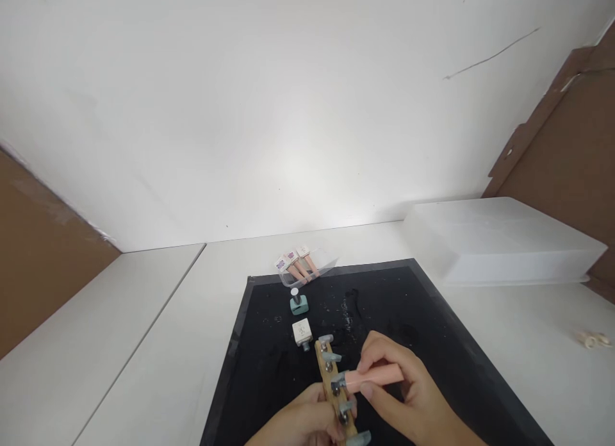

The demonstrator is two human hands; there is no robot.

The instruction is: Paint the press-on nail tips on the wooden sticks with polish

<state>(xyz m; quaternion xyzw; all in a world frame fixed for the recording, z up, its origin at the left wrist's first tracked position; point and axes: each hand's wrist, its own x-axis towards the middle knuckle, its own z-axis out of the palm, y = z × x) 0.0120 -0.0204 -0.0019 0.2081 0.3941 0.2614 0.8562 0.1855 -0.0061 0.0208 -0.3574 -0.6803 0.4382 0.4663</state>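
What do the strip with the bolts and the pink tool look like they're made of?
The strip looks like bare wood: tan and matte, with shiny, probably metal bolts. The pink tool in the right hand seems smooth plastic, though painted wood is possible. The left hand steadies the strip.

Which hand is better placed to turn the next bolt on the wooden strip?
Right, probably. The right hand already grips the pink-handled tool, its tip at a bolt on the wooden strip. The left hand pins the strip to the black mat.
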